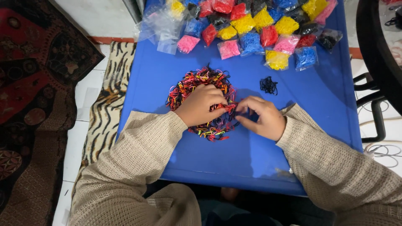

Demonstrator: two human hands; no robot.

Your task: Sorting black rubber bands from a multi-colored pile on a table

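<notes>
A heap of small elastic bands (197,86), red, yellow, pink and black all tangled together, lies in a rough round mound on the middle of a blue table (318,104). The left hand (202,104) rests right on top of the heap, its fingers curled down and pinching a few red bands at the mound's right edge. The right hand (260,117) sits just beside it on the right, fingers bent inward, thumb and fingertips closed on the same little cluster of bands, so the two hands meet at that spot. Both arms come in from the near edge of the table in beige knitted sleeves (142,155).

A little to the right and farther off, apart from the heap, lies a small clump of black bands (268,85) on the bare blue surface. Along the far edge of the table sit many small clear bags of sorted bands (251,25), each filled with one colour: pink, red, yellow, blue and black. At the left end of that row lie some empty clear bags (161,27).

To the left of the table, on the white tiled floor, lie a tiger-striped mat (109,96) and, farther left, a dark red patterned rug (33,83). To the right stands a black chair (374,54).
</notes>
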